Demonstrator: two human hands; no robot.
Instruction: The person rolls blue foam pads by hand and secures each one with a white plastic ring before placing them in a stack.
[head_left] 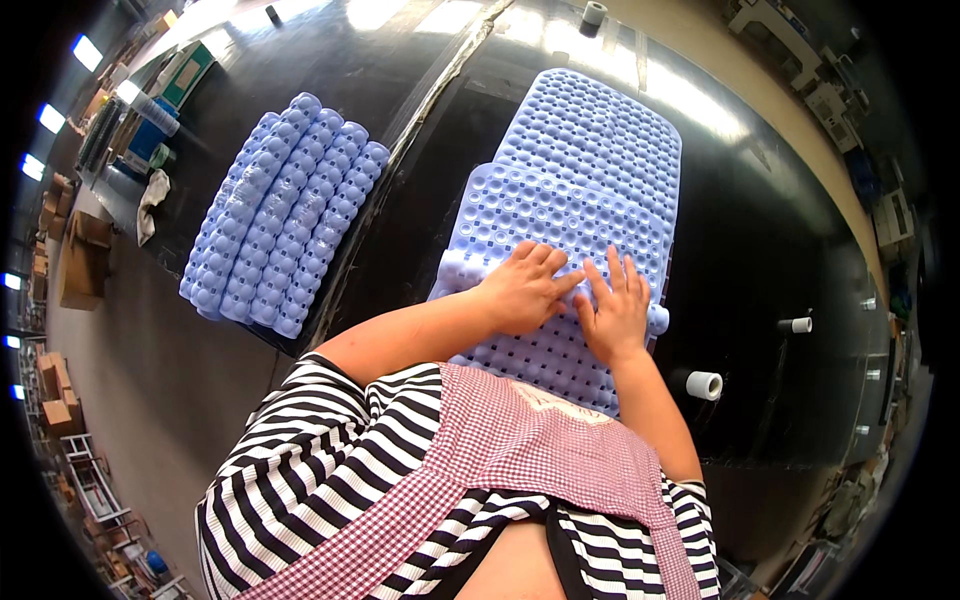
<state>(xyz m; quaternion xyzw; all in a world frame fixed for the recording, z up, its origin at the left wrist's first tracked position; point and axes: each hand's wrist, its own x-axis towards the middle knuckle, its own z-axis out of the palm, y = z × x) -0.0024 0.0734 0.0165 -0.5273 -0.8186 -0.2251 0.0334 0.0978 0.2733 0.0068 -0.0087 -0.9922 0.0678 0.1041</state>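
A broad black worktop (770,230) with a dull sheen fills most of the view, bright streaks of light lying along its far side. Stretched over it, in front of the person, is a periwinkle-blue mat (570,210), soft-looking and rounded at its far corners. Its face is covered in close, regular rows of round, cup-like bumps, with small dark square openings between them; the far stretch catches a pale gloss. A step runs across it partway along, where one layer overlaps another, though whether that is one sheet or two is hard to tell. The near part is turned over into a fat, smooth-looking roll, and closer to the person's body more bumpy surface shows. To the left, well apart, sits a bundle (285,215) of the same blue stuff, gathered into thick parallel ridges of shiny bumps. Both hands lie palm down on the mat at the roll, close together: the left hand (525,290) with fingers slightly bent and parted, the right hand (617,310) with fingers fanned wide. Right of the mat, a short white tube (704,386) stands out from the black
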